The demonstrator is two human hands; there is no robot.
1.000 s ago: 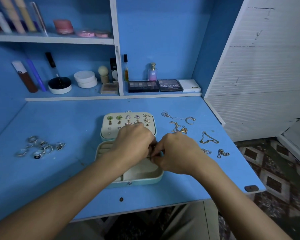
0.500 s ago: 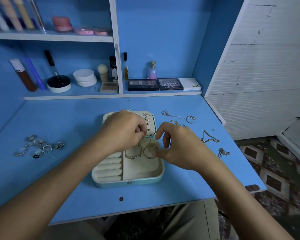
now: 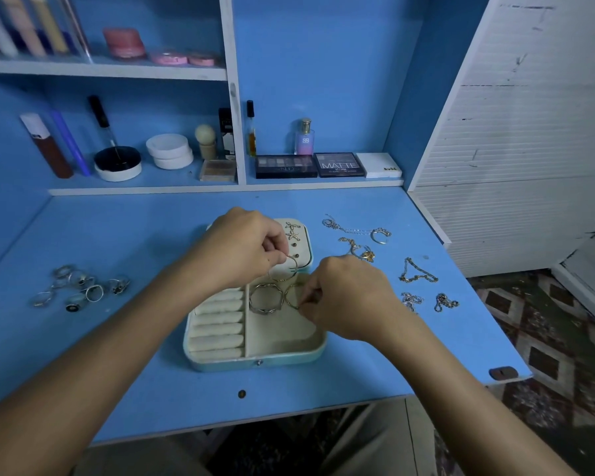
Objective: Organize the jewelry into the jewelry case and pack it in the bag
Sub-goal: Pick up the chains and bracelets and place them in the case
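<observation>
An open pale-green jewelry case [image 3: 255, 362] lies mid-desk, its lid [image 3: 304, 242] standing behind with starfish earrings pinned to it. My left hand [image 3: 241, 249] pinches a thin gold bangle [image 3: 284, 274] above the case's far edge. My right hand [image 3: 344, 297] pinches a second gold bangle [image 3: 291, 297] in the case's right compartment. A silver wavy bangle [image 3: 265, 298] rests in that compartment beside it. Ring rolls [image 3: 217, 324] fill the left half. No bag is in view.
Several silver rings [image 3: 79, 286] lie on the blue desk [image 3: 117, 355] at the left. Necklaces and chains [image 3: 416, 273] are scattered at the right, near the desk's edge. Cosmetics and palettes [image 3: 285, 165] stand on the back shelves. A white slatted panel [image 3: 529, 132] is on the right.
Both hands were bunched together over the case; they have since parted. My left hand rose toward the lid with one bangle, and my right hand lowered to another in the compartment.
</observation>
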